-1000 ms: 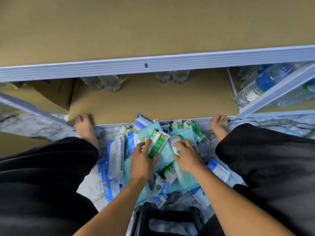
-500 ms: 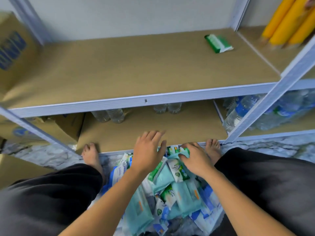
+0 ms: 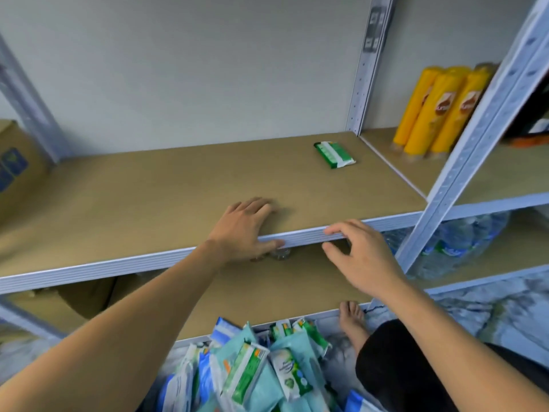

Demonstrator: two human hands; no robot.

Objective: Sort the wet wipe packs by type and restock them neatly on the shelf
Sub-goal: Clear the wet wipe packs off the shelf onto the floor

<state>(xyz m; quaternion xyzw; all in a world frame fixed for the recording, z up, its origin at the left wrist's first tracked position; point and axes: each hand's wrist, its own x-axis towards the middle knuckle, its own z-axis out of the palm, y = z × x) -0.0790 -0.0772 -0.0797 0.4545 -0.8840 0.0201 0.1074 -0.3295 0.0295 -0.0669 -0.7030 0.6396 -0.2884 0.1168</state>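
Head view, green-and-white wet wipe pack point(image 3: 334, 150) flat on shelf point(image 3: 166, 185), hands point(image 3: 246, 227) empty.

Head view, down onto shelf point(image 3: 178, 185)

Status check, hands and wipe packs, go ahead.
Left hand empty, flat on shelf. Right hand empty, at shelf edge. One green pack shelved; pile of packs on floor. Nothing blocking.

Stockroom: metal shelving point(image 3: 341, 233), stocked goods point(image 3: 430, 114)
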